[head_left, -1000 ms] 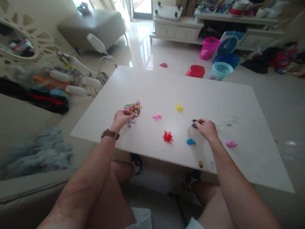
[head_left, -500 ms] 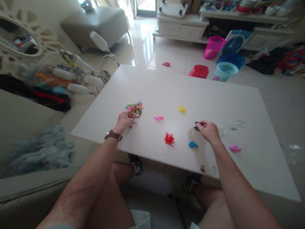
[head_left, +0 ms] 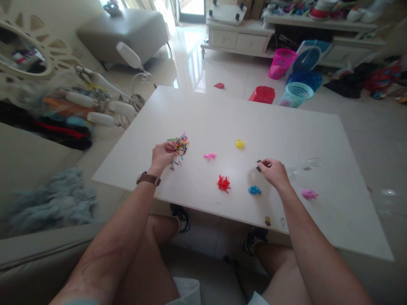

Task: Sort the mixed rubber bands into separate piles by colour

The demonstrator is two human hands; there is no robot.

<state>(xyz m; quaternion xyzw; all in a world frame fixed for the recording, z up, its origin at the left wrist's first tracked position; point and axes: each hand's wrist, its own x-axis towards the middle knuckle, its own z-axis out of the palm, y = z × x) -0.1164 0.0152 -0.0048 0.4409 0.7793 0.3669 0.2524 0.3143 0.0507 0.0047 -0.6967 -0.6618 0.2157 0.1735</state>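
Note:
My left hand (head_left: 163,156) reaches into a heap of small mixed-colour rubber bands (head_left: 182,146), its fingers pinched together; what lies between them is hidden. A few stray bands (head_left: 175,164) lie just below the heap. My right hand (head_left: 272,170) is closed over small black rubber bands (head_left: 258,165) at its fingertips, low over the table. Between the hands are separate piles of pink bands (head_left: 210,157), yellow bands (head_left: 239,144), red bands (head_left: 224,183) and blue bands (head_left: 255,190).
The white table (head_left: 197,114) carries a clear bottle (head_left: 310,164) lying beyond my right wrist and a pink-purple object (head_left: 309,194) right of my forearm. Two small stickers (head_left: 267,220) mark the near edge. Baskets (head_left: 296,94) and a red bin (head_left: 262,94) stand past the far edge.
My left hand has moved slightly up and deeper into the mixed heap. My right hand stays at the black bands, its fingers a little closer over them. The view has shifted slightly.

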